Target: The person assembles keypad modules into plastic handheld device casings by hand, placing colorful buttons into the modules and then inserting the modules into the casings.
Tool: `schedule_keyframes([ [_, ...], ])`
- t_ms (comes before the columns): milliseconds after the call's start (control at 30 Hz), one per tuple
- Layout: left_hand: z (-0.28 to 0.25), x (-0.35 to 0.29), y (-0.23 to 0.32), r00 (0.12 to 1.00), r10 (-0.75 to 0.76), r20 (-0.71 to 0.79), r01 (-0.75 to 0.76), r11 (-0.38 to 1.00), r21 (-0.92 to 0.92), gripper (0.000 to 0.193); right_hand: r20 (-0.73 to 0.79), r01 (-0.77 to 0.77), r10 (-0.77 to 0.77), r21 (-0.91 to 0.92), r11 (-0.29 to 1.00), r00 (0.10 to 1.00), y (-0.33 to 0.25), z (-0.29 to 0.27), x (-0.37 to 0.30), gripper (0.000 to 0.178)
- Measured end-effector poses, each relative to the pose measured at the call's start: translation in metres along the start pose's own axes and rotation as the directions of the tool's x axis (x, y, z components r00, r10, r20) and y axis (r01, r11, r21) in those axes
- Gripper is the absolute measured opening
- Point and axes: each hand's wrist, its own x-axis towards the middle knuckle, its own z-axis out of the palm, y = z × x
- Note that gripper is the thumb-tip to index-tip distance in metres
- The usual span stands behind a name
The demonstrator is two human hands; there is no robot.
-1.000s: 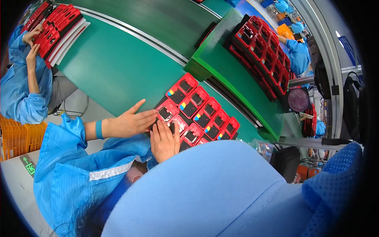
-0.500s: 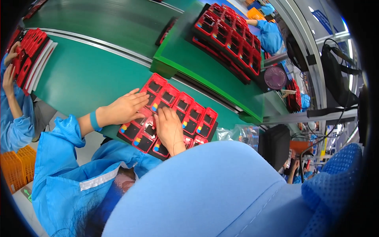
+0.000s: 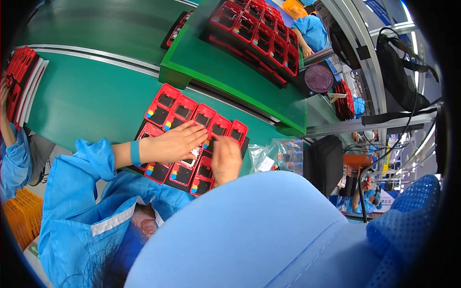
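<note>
Two rows of red plastic frames (image 3: 165,102) lie on a black tray (image 3: 245,147) before me, each frame with dark panels and small yellow, blue and red spots. My left hand (image 3: 175,144), with a blue band at its wrist, lies flat across the middle frames, fingers stretched out. Close to its fingertips, my right hand (image 3: 226,159) is over the right part of the tray. Its fingers are bent and smeared by motion, so whether it holds anything is unclear. Both hands cover some of the frames under them.
A raised green shelf (image 3: 230,99) behind the tray bears stacked trays of red frames (image 3: 261,36). Clear plastic bags (image 3: 283,156) lie at the right, near a black case (image 3: 324,163). At the far left, a co-worker's hand (image 3: 5,96) is beside another red stack (image 3: 20,79).
My left hand has moved right, from the left frames to the middle ones. My right hand has also shifted right and lifted its fingers from the frames. The whole view has turned slightly.
</note>
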Motion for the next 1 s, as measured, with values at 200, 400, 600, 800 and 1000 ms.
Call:
schedule_keyframes([
  [200,0.018,0.016,0.000,0.999,0.027,0.021,-0.026,0.999,-0.040,0.078,0.114,-0.083,0.088,-0.049,0.995,0.990,0.045,-0.022,-0.018,0.019],
  [400,0.011,0.029,0.017,1.000,0.005,0.017,-0.003,0.994,-0.112,0.077,0.035,-0.246,0.245,0.224,0.943,0.969,0.060,-0.060,-0.039,0.023],
  [600,0.043,0.077,0.029,0.991,0.133,0.031,-0.129,0.986,-0.102,0.071,0.093,-0.057,0.059,-0.024,0.998,0.994,0.061,-0.040,-0.032,0.022],
  [800,0.054,0.078,0.028,0.992,0.116,0.058,-0.113,0.992,-0.057,0.072,0.150,-0.006,0.017,-0.073,0.997,0.988,0.052,-0.056,-0.041,0.031],
  [1000,0.048,0.078,0.035,0.992,0.124,-0.008,-0.125,0.989,-0.080,0.084,0.227,-0.334,0.306,0.095,0.938,0.924,0.036,-0.057,-0.101,0.080],
])
